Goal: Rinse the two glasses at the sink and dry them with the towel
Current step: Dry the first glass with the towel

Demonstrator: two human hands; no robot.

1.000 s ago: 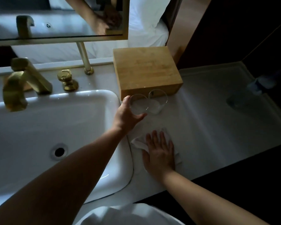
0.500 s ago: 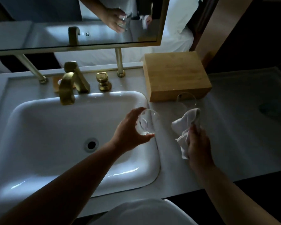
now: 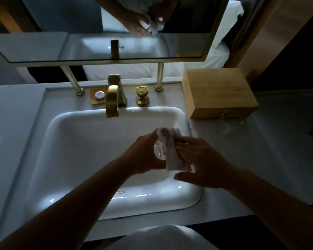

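Note:
Over the right half of the white sink [image 3: 65, 159], my left hand [image 3: 143, 156] grips a clear glass [image 3: 159, 150] on its side, its base showing towards me. A small white towel [image 3: 172, 150] is bunched over the glass's far end and right side. My right hand [image 3: 201, 163] holds the towel against the glass, fingers wrapped in the cloth, thumb sticking out below. The second clear glass [image 3: 229, 121] stands on the counter to the right, just in front of the wooden box.
A brass faucet [image 3: 113, 101] and brass knob [image 3: 142, 96] stand behind the basin. A wooden box [image 3: 219, 92] sits at the back right. A small tray with a white round item [image 3: 99, 95] lies left of the faucet. A framed mirror [image 3: 105, 49] hangs above.
My left hand lifted one glass off the counter and brought it over the basin. My right hand picked up the towel and pressed it onto the glass.

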